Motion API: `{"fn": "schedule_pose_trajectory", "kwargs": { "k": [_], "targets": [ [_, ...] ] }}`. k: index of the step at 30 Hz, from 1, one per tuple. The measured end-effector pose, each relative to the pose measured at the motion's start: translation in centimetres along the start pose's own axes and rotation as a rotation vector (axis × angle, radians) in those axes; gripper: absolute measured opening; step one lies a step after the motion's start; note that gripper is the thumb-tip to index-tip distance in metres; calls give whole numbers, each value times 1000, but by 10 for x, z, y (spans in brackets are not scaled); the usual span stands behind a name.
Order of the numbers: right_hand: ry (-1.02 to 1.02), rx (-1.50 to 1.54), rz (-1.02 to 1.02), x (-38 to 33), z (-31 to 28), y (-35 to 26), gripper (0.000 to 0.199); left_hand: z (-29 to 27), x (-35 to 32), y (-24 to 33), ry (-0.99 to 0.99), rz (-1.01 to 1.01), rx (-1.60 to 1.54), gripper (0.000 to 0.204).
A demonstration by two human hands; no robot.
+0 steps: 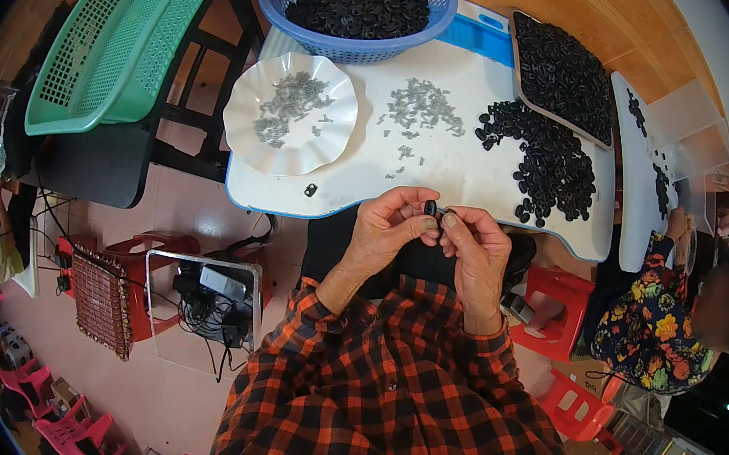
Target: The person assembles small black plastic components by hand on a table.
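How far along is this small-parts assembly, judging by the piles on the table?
Possibly done: one black piece lies apart near the table edge; finished or not, I cannot tell. In hand: both the left hand and right hand pinch a small black part. Left: the loose black pile, full tray, blue basket and grey clips look barely touched.

Both hands, left (pixel 387 229) and right (pixel 476 247), are pinching 1 small black part (pixel 430 208) together beside the white table (pixel 464 159).
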State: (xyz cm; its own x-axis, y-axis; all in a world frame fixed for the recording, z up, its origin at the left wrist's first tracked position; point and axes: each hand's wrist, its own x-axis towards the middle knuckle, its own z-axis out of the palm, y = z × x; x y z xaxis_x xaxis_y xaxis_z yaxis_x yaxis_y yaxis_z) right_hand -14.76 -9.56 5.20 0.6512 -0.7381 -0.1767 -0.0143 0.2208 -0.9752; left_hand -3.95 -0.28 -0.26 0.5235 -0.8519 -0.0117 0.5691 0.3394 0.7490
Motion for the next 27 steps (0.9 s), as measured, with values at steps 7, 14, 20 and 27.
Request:
{"fn": "schedule_pose_trajectory", "kwargs": {
  "k": [7, 14, 20, 27],
  "targets": [
    [-14, -47, 0, -1, 0, -1, 13, 0, -1, 1, -15, -3, 19, 30],
    [-11, -58, -2, -3, 1, -2, 13, -1, -2, 0, -38, 18, 15, 30],
    [-1, -105, -10, -3, 0, -1, 13, 0, -4, 3, -10, 21, 103, 28],
    [18, -115, 3, -2, 1, -2, 12, 0, -4, 3, -12, 23, 246, 26]
  ]
}}
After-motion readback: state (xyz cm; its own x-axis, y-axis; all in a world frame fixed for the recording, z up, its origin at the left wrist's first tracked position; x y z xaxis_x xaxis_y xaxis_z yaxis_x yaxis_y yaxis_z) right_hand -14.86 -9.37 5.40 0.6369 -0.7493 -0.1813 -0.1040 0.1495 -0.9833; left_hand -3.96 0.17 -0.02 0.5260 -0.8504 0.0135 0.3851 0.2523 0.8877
